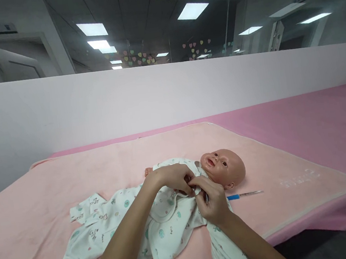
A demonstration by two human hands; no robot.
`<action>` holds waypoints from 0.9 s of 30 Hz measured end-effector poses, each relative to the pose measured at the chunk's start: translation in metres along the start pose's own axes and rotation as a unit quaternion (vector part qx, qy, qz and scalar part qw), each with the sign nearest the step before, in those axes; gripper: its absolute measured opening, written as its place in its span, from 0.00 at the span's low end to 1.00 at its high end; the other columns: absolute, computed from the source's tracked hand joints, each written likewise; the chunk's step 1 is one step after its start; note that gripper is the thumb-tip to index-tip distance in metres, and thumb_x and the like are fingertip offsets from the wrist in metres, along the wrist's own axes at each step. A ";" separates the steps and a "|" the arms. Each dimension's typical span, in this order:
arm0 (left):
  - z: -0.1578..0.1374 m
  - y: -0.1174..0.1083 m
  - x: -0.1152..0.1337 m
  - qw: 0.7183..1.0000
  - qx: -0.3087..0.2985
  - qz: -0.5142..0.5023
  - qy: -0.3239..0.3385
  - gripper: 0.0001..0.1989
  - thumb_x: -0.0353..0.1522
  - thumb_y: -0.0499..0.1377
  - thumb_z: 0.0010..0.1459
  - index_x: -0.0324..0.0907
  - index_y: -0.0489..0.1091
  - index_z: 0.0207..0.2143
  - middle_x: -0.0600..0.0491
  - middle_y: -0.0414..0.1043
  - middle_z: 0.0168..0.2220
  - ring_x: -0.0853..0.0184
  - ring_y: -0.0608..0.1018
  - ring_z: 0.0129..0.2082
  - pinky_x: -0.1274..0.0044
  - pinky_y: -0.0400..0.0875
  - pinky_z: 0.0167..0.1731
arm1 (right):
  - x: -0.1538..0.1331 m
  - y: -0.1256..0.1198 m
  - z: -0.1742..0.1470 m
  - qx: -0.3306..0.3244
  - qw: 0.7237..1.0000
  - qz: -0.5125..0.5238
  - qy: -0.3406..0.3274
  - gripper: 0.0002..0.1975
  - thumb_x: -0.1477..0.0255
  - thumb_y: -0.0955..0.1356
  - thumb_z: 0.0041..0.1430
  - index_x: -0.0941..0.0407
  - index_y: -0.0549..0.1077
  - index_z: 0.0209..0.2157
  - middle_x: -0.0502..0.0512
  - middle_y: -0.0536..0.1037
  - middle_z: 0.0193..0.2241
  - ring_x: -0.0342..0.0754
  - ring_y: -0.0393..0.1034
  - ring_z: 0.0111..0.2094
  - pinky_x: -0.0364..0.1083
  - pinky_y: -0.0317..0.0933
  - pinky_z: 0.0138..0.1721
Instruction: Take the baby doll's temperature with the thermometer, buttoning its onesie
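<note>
Peach blanket (pixel 101 169); doll (pixel 216 165) beneath left hand (pixel 176 178), head (pixel 234 166) just beside right hand (pixel 213 199).

Soft, rather dim light spreads over the peach blanket (pixel 116 159), bright rectangular panels (pixel 193 11) glow beyond its far edge, a faint sheen marks the doll's head (pixel 231 162), pale lettering (pixel 299 178) near the blanket's right corner is blurred, and the view darkens to black at its upper right corner.
</note>
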State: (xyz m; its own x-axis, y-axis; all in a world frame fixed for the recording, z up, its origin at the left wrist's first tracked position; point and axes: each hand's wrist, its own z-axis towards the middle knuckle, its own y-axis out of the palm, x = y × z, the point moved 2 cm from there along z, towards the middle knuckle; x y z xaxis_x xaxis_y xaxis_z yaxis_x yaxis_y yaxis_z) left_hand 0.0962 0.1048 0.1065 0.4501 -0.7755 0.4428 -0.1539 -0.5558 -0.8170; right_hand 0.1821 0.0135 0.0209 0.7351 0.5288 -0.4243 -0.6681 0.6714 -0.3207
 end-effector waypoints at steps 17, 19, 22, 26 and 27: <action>-0.018 -0.011 -0.010 0.993 -0.009 -0.092 -0.070 0.10 0.33 0.62 0.40 0.39 0.70 0.28 0.53 0.72 0.26 0.69 0.73 0.26 0.76 0.70 0.27 | 0.001 0.001 -0.003 -0.046 0.997 -0.061 -0.008 0.09 0.82 0.58 0.39 0.56 0.63 0.23 0.49 0.64 0.22 0.40 0.53 0.19 0.41 0.48 0.21; -0.018 -0.011 -0.011 0.993 -0.006 -0.091 -0.070 0.09 0.33 0.61 0.40 0.39 0.70 0.28 0.53 0.72 0.26 0.68 0.73 0.26 0.76 0.70 0.27 | 0.000 0.001 -0.003 -0.052 0.996 -0.068 -0.016 0.09 0.81 0.58 0.38 0.56 0.63 0.23 0.49 0.63 0.22 0.41 0.54 0.20 0.41 0.47 0.22; -0.019 -0.011 -0.011 0.993 -0.005 -0.097 -0.068 0.08 0.32 0.61 0.41 0.39 0.69 0.27 0.53 0.72 0.26 0.69 0.73 0.26 0.77 0.70 0.27 | 0.000 0.002 -0.004 -0.067 0.994 -0.077 -0.025 0.09 0.81 0.58 0.37 0.56 0.63 0.23 0.50 0.62 0.23 0.41 0.52 0.20 0.41 0.45 0.21; -0.021 -0.012 -0.011 0.993 -0.004 -0.098 -0.070 0.08 0.32 0.61 0.41 0.39 0.69 0.27 0.54 0.71 0.26 0.69 0.73 0.26 0.77 0.70 0.27 | -0.001 0.002 -0.004 -0.077 0.994 -0.069 -0.041 0.07 0.81 0.58 0.37 0.55 0.59 0.21 0.50 0.61 0.23 0.41 0.51 0.20 0.42 0.43 0.22; -0.022 -0.013 -0.011 0.993 -0.003 -0.096 -0.071 0.08 0.32 0.61 0.41 0.39 0.69 0.27 0.54 0.71 0.26 0.69 0.73 0.26 0.77 0.70 0.27 | -0.001 0.002 -0.004 -0.080 0.994 -0.062 -0.046 0.07 0.81 0.58 0.37 0.55 0.58 0.22 0.50 0.61 0.23 0.41 0.52 0.21 0.42 0.44 0.22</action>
State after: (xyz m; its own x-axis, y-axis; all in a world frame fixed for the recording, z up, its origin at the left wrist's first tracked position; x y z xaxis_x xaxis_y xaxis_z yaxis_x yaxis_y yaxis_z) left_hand 0.0743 0.1135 0.1200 0.5917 -0.6047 0.5331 -0.0583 -0.6917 -0.7198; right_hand 0.1789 0.0122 0.0170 0.8152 0.4979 -0.2959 -0.5764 0.6474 -0.4986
